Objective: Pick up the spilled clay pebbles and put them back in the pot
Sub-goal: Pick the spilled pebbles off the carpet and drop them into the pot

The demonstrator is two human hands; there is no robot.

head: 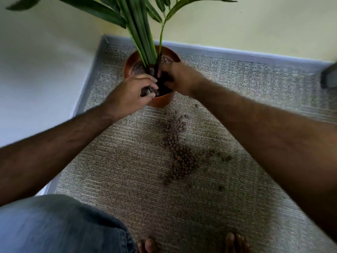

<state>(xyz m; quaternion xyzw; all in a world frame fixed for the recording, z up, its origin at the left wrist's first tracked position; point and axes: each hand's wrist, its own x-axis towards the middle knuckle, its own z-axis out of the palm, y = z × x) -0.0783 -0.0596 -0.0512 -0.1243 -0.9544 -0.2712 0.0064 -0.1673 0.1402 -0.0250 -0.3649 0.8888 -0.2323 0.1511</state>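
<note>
A terracotta pot [160,102] with a tall green plant [144,30] stands on the grey carpet near the corner. Both hands are over its rim. My left hand [131,92] is curled round a clump of brown clay pebbles [147,91] above the pot's near edge. My right hand [177,77] reaches into the pot beside the stems, fingers bent down onto the dark filling; whether it holds pebbles I cannot tell. A long spill of clay pebbles [179,150] lies on the carpet in front of the pot, with scattered ones [226,158] to the right.
Pale walls with a blue-grey skirting board [237,52] close the corner behind and left of the pot. My knee in blue denim [60,225] is at bottom left and bare toes [235,242] at the bottom edge. A dark object [329,75] sits at the right edge.
</note>
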